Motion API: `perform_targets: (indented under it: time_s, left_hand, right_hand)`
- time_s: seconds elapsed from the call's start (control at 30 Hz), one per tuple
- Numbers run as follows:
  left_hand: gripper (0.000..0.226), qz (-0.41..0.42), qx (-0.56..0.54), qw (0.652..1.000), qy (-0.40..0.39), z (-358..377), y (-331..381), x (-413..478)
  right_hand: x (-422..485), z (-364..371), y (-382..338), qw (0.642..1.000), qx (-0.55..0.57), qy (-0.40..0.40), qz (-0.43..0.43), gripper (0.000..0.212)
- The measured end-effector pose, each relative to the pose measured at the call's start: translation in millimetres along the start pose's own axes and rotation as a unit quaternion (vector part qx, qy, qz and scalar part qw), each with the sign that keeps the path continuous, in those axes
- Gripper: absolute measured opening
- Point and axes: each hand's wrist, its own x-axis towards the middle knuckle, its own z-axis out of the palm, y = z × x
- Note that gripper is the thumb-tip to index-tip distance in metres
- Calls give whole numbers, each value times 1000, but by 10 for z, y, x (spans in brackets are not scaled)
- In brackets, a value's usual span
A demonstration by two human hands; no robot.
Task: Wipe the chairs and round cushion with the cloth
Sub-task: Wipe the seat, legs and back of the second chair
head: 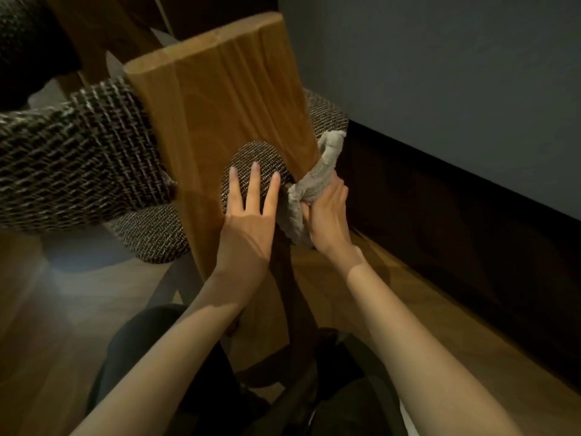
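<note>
A: Where's the cloth (317, 180)?
B: Bunched against the right edge of the chair's wooden plank (220, 99), gripped in the right hand (328, 215), fingers curled round it.
A: And the left hand (248, 225)?
B: Flat on the plank's woven patch (254, 155), fingers (254, 187) straight and spread. The plank runs lengthwise toward the person, so the wipe likely follows that edge.

Right hand (327, 212) grips cloth (311, 184) against chair (220, 99); left hand (248, 215) flat.

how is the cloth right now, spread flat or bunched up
Bunched up: the right hand grips the cloth in a wad against the edge of the wooden chair panel, with loose ends sticking out above and below.
</note>
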Motion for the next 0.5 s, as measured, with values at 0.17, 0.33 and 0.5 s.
perform_targets:
  time_s: [0.17, 0.33, 0.5]
  left_hand:
    - [51, -21, -119, 991, 65, -46, 31, 285]
    - [41, -44, -134, 978, 153, 62, 85, 303]
    - [42, -48, -113, 977, 177, 137, 92, 281]
  right_hand:
    - [30, 31, -26, 999, -16, 32, -39, 71]
    - [55, 169, 294, 997, 46, 36, -53, 76]
    - [25, 378, 668, 998, 62, -1, 1, 74]
